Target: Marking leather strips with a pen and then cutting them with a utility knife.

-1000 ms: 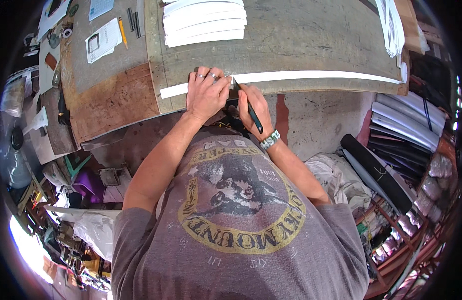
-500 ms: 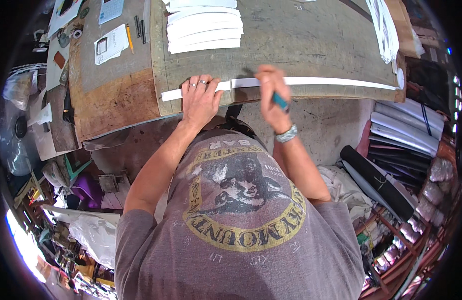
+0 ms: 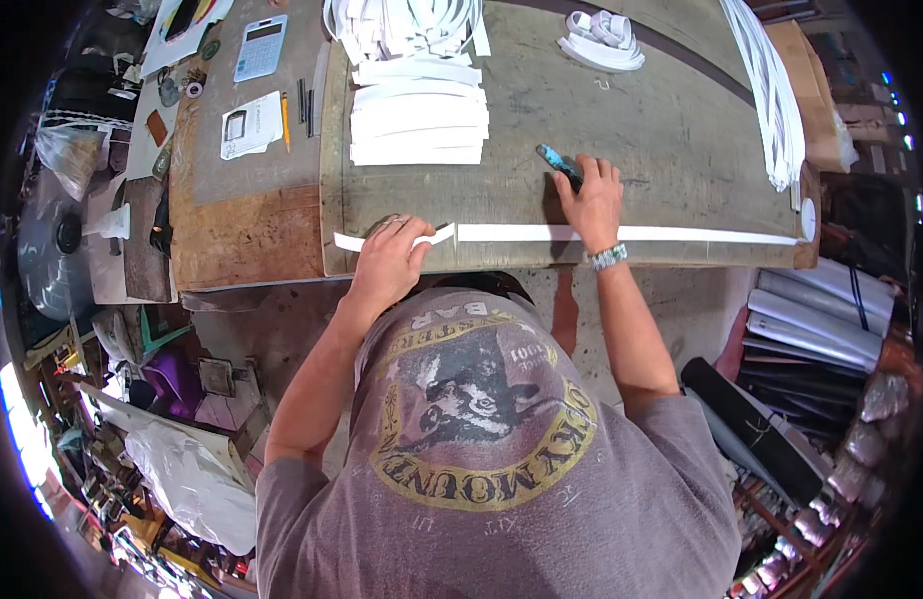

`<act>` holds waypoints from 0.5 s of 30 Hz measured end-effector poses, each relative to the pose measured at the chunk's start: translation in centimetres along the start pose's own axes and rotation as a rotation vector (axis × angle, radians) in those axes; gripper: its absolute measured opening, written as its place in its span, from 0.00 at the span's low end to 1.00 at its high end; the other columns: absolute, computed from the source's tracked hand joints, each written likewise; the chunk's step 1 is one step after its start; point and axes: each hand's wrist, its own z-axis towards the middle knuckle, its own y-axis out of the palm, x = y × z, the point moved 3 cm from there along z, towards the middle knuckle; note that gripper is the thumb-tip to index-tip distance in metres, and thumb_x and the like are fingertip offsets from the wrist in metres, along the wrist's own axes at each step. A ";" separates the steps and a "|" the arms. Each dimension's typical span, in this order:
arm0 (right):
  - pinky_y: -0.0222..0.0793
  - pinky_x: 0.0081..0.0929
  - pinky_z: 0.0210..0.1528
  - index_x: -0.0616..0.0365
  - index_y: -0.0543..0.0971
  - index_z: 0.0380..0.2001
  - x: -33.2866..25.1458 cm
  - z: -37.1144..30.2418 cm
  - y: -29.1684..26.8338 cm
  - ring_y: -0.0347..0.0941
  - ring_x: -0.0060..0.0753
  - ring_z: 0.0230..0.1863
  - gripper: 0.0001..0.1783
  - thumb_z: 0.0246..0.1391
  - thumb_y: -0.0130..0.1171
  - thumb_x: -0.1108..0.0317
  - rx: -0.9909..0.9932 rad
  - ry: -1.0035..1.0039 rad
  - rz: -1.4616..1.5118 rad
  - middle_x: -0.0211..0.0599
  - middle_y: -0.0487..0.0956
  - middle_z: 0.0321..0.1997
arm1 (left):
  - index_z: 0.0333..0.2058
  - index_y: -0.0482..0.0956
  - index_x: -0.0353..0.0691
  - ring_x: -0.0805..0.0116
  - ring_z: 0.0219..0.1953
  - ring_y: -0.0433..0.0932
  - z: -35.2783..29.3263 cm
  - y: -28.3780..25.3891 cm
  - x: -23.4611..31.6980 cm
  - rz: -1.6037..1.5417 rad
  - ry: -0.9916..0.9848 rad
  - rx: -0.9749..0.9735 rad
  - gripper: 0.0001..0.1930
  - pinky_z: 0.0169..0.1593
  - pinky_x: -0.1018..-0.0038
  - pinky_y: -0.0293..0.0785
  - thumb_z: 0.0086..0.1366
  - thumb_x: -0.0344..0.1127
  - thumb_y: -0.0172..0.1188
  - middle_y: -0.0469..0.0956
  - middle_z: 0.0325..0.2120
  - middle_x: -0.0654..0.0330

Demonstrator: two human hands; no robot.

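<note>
A long white strip (image 3: pixel 681 235) lies along the near edge of the wooden workbench (image 3: pixel 661 120). A short cut-off piece of white strip (image 3: pixel 436 238) sits at its left end, and my left hand (image 3: pixel 389 262) pinches that piece at the bench edge. My right hand (image 3: pixel 587 200) rests on the bench just behind the long strip, holding a blue-handled cutting knife (image 3: pixel 558 163) whose tip points away to the upper left. A stack of cut white strips (image 3: pixel 417 125) lies further back.
A calculator (image 3: pixel 260 47), a paper sheet (image 3: pixel 250 125) and pencils (image 3: pixel 285 123) lie on the left board. More white strips hang over the bench's right end (image 3: pixel 776 90), with a small coil (image 3: pixel 601 40) at the back. Rolls of material (image 3: pixel 821 319) are stacked at the right.
My right hand with the knife has moved right and away from the strip. The short piece is now separated from the long strip, and my left hand holds it.
</note>
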 end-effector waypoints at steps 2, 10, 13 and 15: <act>0.76 0.47 0.52 0.62 0.82 0.54 -4.0 0.6 -1.7 0.81 0.56 0.49 0.27 0.60 0.72 0.54 0.082 -0.180 0.220 0.54 0.83 0.47 | 0.46 0.81 0.38 0.46 0.51 0.81 1.1 -1.1 1.2 -0.142 -0.026 0.009 0.09 0.56 0.55 0.75 0.68 0.28 0.65 0.84 0.43 0.52; 0.69 0.28 0.30 0.64 0.85 0.39 -11.0 4.2 -0.7 0.73 0.25 0.27 0.12 0.64 0.71 0.64 -0.443 -0.154 0.906 0.35 0.80 0.27 | 0.49 0.82 0.39 0.48 0.48 0.84 8.4 -5.2 3.2 -0.026 0.080 0.104 0.13 0.52 0.57 0.78 0.67 0.28 0.67 0.85 0.41 0.52; 0.66 0.26 0.28 0.65 0.84 0.35 -9.8 6.9 2.7 0.68 0.18 0.24 0.13 0.65 0.71 0.64 -0.386 -0.031 1.014 0.30 0.78 0.22 | 0.50 0.82 0.40 0.52 0.42 0.86 10.1 -7.9 -0.3 0.031 -0.007 0.184 0.14 0.48 0.60 0.80 0.67 0.32 0.70 0.86 0.40 0.52; 0.65 0.25 0.26 0.66 0.83 0.34 -9.8 8.9 3.7 0.66 0.16 0.24 0.13 0.65 0.71 0.64 -0.338 0.055 1.073 0.28 0.77 0.21 | 0.50 0.82 0.41 0.54 0.40 0.86 11.1 -9.6 -2.3 0.067 -0.050 0.253 0.15 0.46 0.62 0.80 0.66 0.33 0.71 0.86 0.40 0.52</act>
